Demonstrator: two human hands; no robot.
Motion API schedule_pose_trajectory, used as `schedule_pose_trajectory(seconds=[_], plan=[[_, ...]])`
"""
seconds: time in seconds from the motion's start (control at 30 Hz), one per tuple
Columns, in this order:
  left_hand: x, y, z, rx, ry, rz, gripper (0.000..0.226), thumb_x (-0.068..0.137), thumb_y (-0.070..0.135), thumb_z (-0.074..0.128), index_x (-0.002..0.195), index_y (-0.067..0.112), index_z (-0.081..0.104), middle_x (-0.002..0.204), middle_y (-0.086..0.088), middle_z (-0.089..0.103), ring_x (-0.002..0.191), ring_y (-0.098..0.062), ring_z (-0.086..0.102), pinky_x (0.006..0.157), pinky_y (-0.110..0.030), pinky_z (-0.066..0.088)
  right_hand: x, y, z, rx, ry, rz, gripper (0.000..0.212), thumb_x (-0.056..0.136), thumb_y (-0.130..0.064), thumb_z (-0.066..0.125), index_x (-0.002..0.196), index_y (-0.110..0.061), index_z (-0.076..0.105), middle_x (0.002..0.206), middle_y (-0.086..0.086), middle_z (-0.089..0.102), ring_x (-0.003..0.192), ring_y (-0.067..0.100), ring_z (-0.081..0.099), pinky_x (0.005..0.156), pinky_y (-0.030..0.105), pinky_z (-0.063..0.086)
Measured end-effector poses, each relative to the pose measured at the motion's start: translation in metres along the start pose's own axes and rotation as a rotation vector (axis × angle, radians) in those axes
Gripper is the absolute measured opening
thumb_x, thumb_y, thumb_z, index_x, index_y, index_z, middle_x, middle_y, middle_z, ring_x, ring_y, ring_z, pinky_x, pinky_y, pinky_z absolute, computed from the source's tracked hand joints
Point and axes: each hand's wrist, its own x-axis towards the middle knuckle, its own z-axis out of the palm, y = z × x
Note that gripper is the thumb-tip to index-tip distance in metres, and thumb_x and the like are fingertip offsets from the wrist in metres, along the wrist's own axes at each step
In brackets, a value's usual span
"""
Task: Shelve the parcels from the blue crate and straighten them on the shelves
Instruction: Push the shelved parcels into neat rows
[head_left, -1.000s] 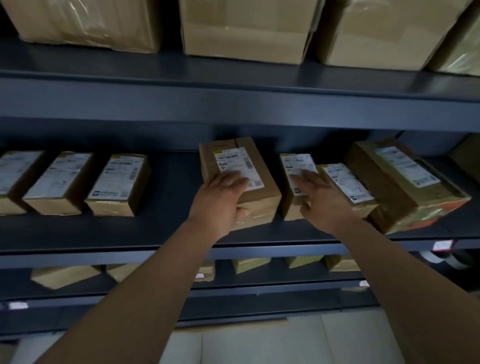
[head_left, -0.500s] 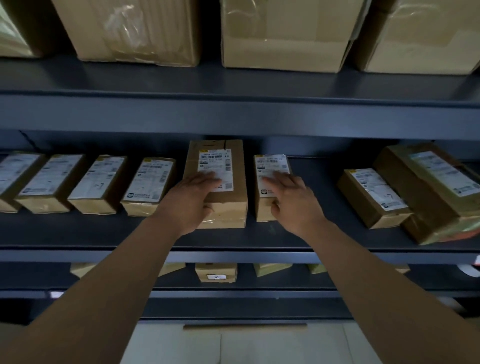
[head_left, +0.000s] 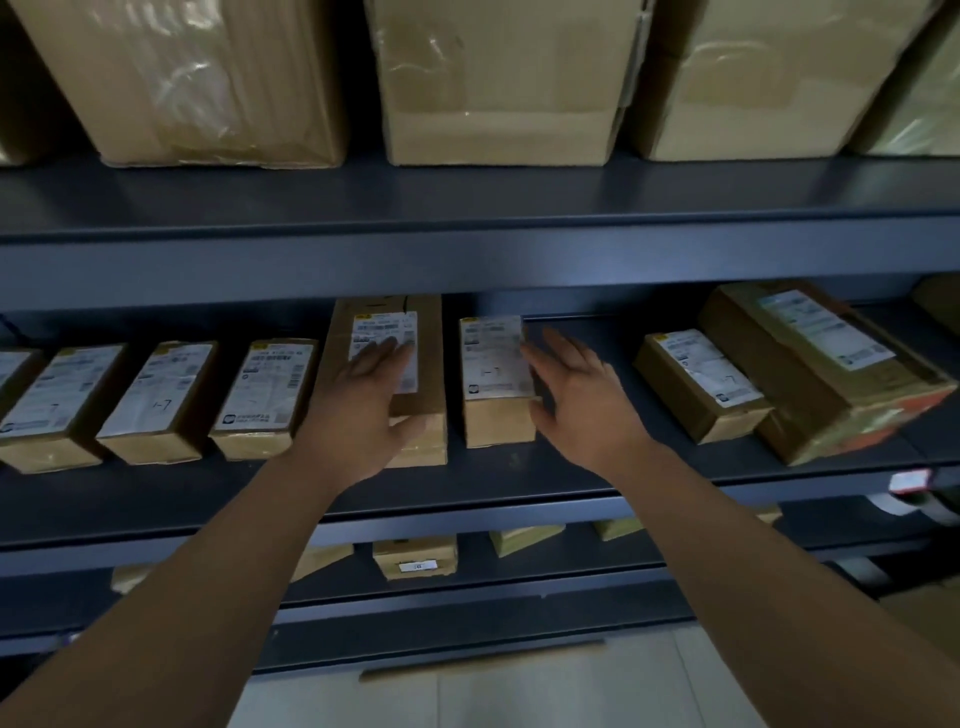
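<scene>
Fingers straight, left hand (head_left: 363, 410) presses the tall parcel (head_left: 430, 364) while right hand (head_left: 582, 405) touches the smaller parcel (head_left: 493, 415) beside it.

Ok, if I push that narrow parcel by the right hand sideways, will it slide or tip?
It would probably slide: the narrow parcel lies flat on its long face on the smooth shelf. Its crisp cardboard edges suggest it should be stiff under the right hand. The taped front looks glossy, so it is perhaps slippery to pinch.
</scene>
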Motion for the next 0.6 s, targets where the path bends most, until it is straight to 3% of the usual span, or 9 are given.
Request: schedule_pose_trajectory(seconds=[0.13,0.3,0.47,0.6], plan=[[0.012,0.076,0.017,-0.032,0.136,0.097,0.069,0.092,0.039,0.054,0.149,0.013,0.024,0.154,-0.009,0.026,0.141,-0.026,0.025,0.116,-0.037,0.021,-0.031,0.068,-0.024,-0.027,0.033,0.052,0.067,0.089,-0.027,0.056,0.148,-0.023,0.025,0.156,0.006,0.02,0.144,0.024,0.014,0.117,0.039,0.015],[0.031,0.184,0.062,-0.081,0.154,0.201,0.065,0.093,0.036,0.054,0.147,0.01,0.028,0.152,-0.009,0.032,0.141,-0.025,0.025,0.117,-0.035,0.018,-0.073,0.173,-0.061,-0.131,0.021,0.158,0.08,0.078,-0.022,0.064,0.148,-0.019,0.025,0.155,0.011,0.023,0.143,0.028,0.016,0.117,0.041,0.01],[0.063,0.266,0.109,-0.042,0.06,0.241,0.066,0.094,0.038,0.052,0.149,0.014,0.023,0.155,-0.006,0.026,0.142,-0.024,0.02,0.116,-0.034,0.015,-0.102,0.266,-0.093,-0.247,-0.123,0.272,0.096,0.077,-0.034,0.066,0.15,-0.028,0.004,0.159,0.005,0.001,0.145,0.024,-0.002,0.118,0.043,-0.002],[0.091,0.298,0.145,0.06,-0.067,0.228,0.064,0.096,0.038,0.047,0.15,0.02,0.019,0.157,-0.005,0.019,0.144,-0.026,0.016,0.116,-0.039,0.018,-0.106,0.308,-0.092,-0.255,-0.156,0.212,0.098,0.072,-0.05,0.07,0.149,-0.033,0.011,0.158,0.003,0.006,0.145,0.026,0.002,0.117,0.046,0.004]])
